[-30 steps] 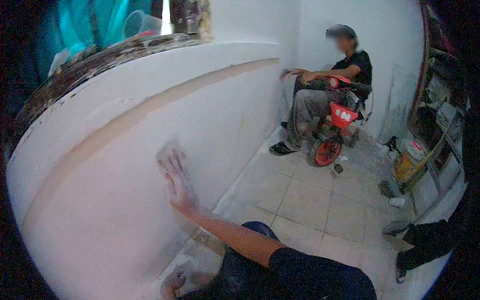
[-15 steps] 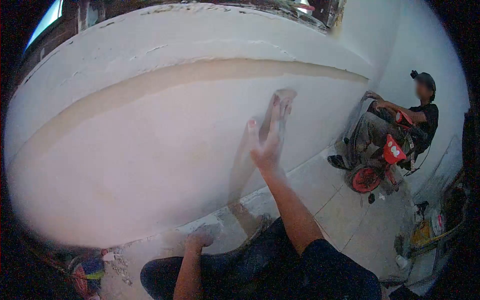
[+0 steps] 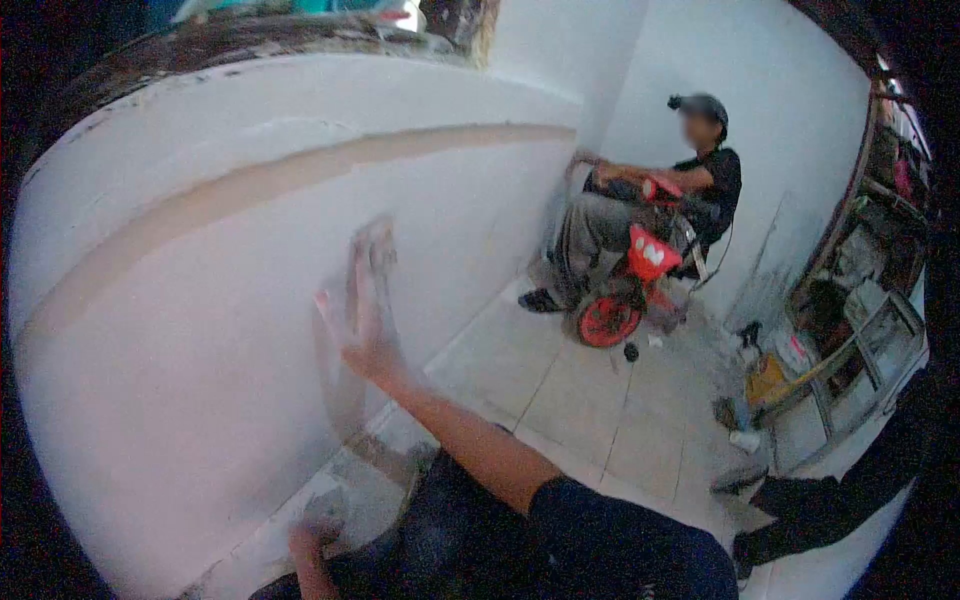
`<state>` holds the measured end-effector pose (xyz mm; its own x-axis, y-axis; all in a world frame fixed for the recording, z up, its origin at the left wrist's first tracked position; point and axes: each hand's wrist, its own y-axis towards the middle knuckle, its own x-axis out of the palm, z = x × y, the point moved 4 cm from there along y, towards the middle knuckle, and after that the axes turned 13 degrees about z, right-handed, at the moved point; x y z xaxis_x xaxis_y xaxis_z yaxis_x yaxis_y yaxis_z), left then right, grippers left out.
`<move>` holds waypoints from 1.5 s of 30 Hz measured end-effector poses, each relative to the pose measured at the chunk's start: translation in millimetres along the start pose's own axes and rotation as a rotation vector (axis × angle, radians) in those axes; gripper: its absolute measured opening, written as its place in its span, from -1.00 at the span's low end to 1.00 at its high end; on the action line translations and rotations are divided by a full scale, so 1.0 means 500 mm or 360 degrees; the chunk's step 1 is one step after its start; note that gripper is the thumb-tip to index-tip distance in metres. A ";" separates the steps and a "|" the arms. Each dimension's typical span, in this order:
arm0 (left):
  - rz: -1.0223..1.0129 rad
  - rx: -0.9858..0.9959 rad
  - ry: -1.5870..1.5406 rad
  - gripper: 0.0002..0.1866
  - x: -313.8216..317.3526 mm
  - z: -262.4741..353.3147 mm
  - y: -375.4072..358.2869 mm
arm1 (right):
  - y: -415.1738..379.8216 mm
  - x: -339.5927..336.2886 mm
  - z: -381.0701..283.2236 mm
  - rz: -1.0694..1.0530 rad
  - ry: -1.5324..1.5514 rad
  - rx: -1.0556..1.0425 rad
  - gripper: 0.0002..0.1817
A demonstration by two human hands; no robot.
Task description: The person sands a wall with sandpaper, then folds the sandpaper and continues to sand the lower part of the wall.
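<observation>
My right hand (image 3: 368,320) is raised against the white wall (image 3: 230,330), its thumb apart from the other fingers. Under the fingertips is a small tan sheet that looks like sandpaper (image 3: 388,240), pressed to the wall below the beige band; blur hides its edges. Low down, my left hand (image 3: 316,535) is beside my bent leg, close to the foot of the wall. Its fingers are dusty and blurred, and I cannot make out whether they hold anything.
Another person (image 3: 715,190) sits by the wall's far end on a small red ride-on bike (image 3: 650,255). A window ledge (image 3: 300,40) runs along the top. A leaning metal frame (image 3: 850,375) and clutter stand at right on the tiled floor (image 3: 570,410).
The view has swung to the right, so the wall and my hands appear further left. My right hand still presses the tan sheet to the wall; my left hand stays low.
</observation>
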<state>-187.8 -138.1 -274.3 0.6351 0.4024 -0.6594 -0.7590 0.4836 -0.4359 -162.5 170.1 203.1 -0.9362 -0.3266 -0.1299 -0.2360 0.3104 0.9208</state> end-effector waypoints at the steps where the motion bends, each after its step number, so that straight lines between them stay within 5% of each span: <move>1: -0.0033 -0.0023 -0.0015 -0.39 -0.001 -0.004 0.000 | 0.016 0.009 0.021 0.0024 0.0004 0.0057 -0.03; 10: -0.0200 -0.0046 -0.0082 -0.41 -0.025 0.010 0.042 | 0.006 0.059 0.023 0.0191 0.0011 0.0009 0.01; 18: -0.0285 -0.0085 -0.0090 -0.42 -0.028 0.030 0.091 | -0.127 0.077 0.177 -0.0101 0.0077 0.0278 -0.02; 22: -0.0296 -0.0073 -0.0082 -0.42 -0.037 0.035 0.117 | 0.002 0.104 0.169 0.0270 0.0172 0.0228 -0.05; 26: -0.0302 -0.0064 -0.0080 -0.42 -0.039 0.047 0.137 | 0.096 0.116 0.074 0.0417 0.0005 -0.0283 -0.02; 32: -0.0343 -0.0025 -0.0044 -0.42 -0.023 0.091 0.190 | -0.082 0.157 0.140 -0.0102 0.0233 -0.0167 0.02; 40: -0.0362 0.0063 -0.0030 -0.42 -0.032 0.104 0.247 | 0.059 0.153 0.239 0.0502 -0.0018 -0.0041 -0.20; 45: -0.0288 0.0127 -0.0017 -0.42 -0.044 0.103 0.245 | 0.103 0.193 0.204 0.0308 0.0281 -0.0047 -0.45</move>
<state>-287.4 -47.9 -281.4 0.7621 0.3111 -0.5678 -0.6186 0.6086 -0.4968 -291.6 245.5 200.3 -0.9026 -0.4152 0.1138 -0.0465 0.3567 0.9331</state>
